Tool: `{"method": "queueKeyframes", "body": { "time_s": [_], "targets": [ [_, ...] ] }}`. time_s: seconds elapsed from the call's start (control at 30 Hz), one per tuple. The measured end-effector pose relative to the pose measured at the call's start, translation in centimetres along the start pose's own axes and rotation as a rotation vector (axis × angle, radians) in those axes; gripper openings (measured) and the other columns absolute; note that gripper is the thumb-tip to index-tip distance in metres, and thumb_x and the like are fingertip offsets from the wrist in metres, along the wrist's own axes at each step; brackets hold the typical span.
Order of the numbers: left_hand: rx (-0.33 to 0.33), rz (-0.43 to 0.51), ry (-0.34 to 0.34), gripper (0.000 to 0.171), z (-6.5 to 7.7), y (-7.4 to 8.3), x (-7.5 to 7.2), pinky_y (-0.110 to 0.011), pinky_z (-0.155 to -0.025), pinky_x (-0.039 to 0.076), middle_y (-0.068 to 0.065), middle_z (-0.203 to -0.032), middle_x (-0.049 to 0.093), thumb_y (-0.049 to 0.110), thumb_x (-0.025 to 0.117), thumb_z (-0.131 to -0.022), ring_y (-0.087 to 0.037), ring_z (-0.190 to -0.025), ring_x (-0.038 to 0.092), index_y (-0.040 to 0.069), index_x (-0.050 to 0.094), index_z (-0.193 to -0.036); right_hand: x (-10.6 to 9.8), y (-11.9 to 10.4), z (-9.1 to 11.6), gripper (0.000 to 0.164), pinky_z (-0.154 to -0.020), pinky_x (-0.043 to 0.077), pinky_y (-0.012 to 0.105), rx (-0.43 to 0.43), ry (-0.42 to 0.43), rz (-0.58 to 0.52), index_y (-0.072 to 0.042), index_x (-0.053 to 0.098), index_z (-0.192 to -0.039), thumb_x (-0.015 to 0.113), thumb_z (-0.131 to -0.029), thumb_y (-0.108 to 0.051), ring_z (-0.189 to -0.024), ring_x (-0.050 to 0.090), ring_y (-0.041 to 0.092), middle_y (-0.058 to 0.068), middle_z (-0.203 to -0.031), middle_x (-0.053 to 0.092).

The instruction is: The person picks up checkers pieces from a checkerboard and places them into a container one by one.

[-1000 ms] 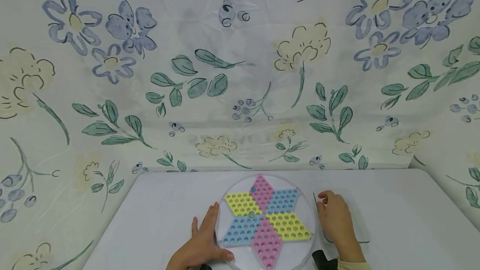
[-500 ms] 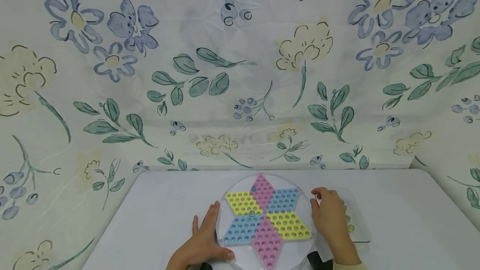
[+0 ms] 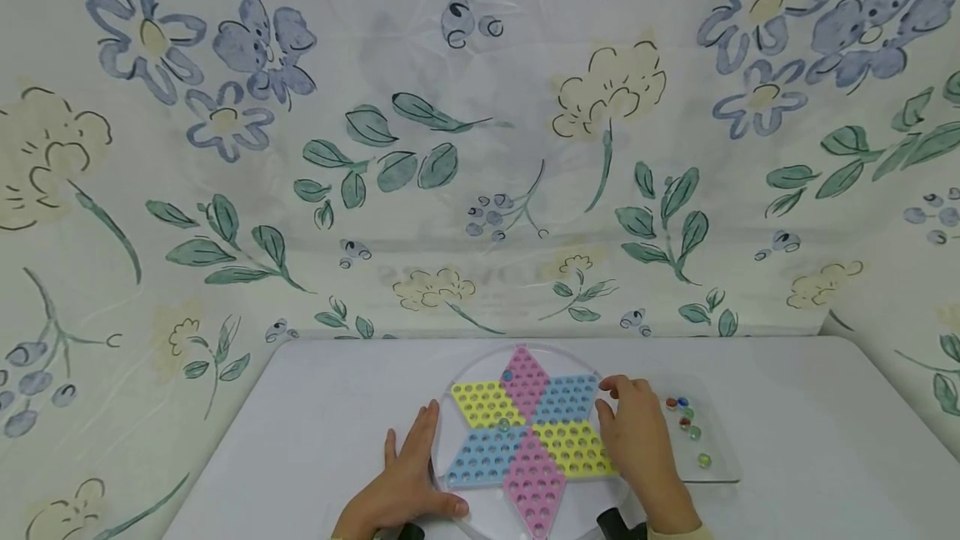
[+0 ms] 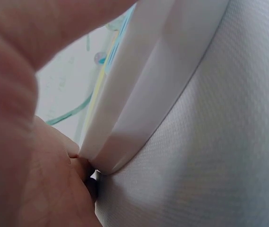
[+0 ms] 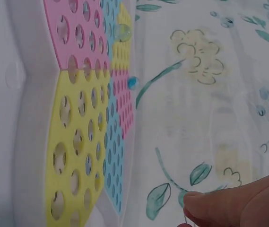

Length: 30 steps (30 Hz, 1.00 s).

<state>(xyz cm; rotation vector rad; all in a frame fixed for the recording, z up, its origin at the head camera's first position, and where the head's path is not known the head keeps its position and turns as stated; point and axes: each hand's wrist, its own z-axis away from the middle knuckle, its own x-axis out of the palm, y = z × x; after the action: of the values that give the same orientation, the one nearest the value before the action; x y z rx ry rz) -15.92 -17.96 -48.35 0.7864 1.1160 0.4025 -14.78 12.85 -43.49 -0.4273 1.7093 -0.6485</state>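
Note:
A round Chinese checkers board with a pink, yellow and blue star of holes lies on the white table. My left hand rests against its left edge, fingers stretched out and thumb on the near-left rim. In the left wrist view that hand touches the board's white side wall. My right hand hovers over the right side of the board. Its thumb pinches what looks like a marble, mostly hidden, with a reddish bit showing below. A blue marble and a clear greenish marble sit on the board.
A shallow clear tray lies right of the board. Several glass marbles are in it, among them a green marble. Behind the table hangs a floral cloth. A dark wrist device shows by my right wrist.
My right hand has moved left from the tray to the board's right edge, uncovering the marbles in the tray. The left hand and the two marbles on the board have stayed in place.

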Motion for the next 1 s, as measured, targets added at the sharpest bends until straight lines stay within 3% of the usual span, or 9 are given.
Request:
{"method": "queueKeyframes", "body": {
  "time_s": [0.47, 0.8, 1.0],
  "targets": [
    [-0.002, 0.010, 0.003, 0.145, 0.3, 0.3, -0.1, -0.067, -0.109, -0.022, -0.027, -0.165, 0.007, 0.048, 0.095, -0.060, -0.045, -0.152, 0.000, -0.004, 0.002, -0.159, 1.9, -2.2, 0.4, 0.017, -0.075, 0.053, 0.042, -0.043, -0.058, -0.074, 0.000, 0.068, -0.109, 0.069, -0.093, -0.007, -0.088, 0.060, 0.024, 0.012, -0.099, 0.062],
    [0.005, 0.008, -0.008, 0.145, 0.4, 0.4, -0.2, -0.068, -0.109, -0.021, -0.027, -0.165, 0.006, 0.048, 0.094, -0.061, -0.045, -0.152, -0.001, -0.003, 0.001, -0.159, 3.5, -2.9, 0.3, 0.016, -0.071, 0.052, 0.037, -0.071, -0.055, -0.127, 0.000, 0.069, -0.105, 0.071, -0.091, -0.007, -0.086, 0.059, 0.022, 0.010, -0.096, 0.061],
    [0.014, 0.000, -0.017, 0.144, 0.4, 0.4, -0.3, -0.070, -0.108, -0.020, -0.026, -0.165, 0.005, 0.049, 0.093, -0.063, -0.045, -0.152, -0.001, -0.004, 0.000, -0.159, 4.2, -3.5, 0.3, 0.017, -0.071, 0.053, 0.037, -0.062, -0.112, -0.188, -0.001, 0.068, -0.108, 0.070, -0.092, -0.008, -0.086, 0.059, 0.022, 0.009, -0.098, 0.061]
  ]
}}
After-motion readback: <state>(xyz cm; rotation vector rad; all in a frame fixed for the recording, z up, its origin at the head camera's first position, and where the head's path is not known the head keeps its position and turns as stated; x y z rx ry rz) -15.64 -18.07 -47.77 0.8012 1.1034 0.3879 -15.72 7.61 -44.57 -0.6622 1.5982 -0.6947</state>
